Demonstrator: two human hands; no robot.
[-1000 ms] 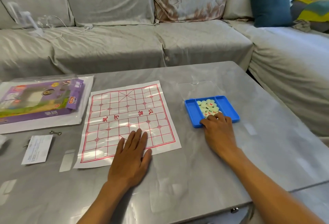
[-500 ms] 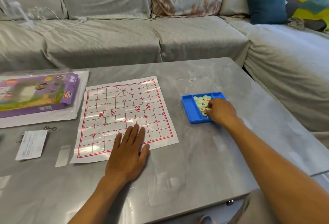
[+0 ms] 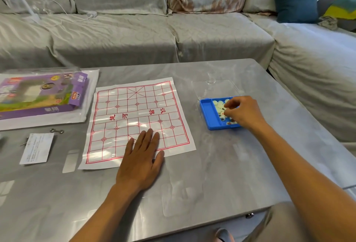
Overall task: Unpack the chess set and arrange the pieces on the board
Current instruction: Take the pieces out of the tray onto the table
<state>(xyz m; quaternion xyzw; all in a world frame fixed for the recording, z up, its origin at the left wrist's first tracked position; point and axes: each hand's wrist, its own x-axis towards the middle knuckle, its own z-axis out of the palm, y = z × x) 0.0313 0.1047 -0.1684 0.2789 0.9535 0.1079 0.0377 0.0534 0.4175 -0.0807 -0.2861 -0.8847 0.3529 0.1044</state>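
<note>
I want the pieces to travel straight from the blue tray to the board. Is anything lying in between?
Nothing visible does. The stretch of table between the blue tray and the board is bare. The left hand rests flat on the board's near edge, covering a few squares there.

Board (image 3: 137,120) under my left hand: white sheet, red grid lines, red characters across its middle band. Tray (image 3: 211,115) on the right: bright blue. Pieces (image 3: 219,107) in it: pale cream discs, some with red marks, some with dark marks. Box (image 3: 42,95) far left: purple with green and yellow print. Table (image 3: 212,164): grey, marbled. Sofa (image 3: 125,36): pale grey. Cushion (image 3: 295,0), far right: dark teal.
</note>
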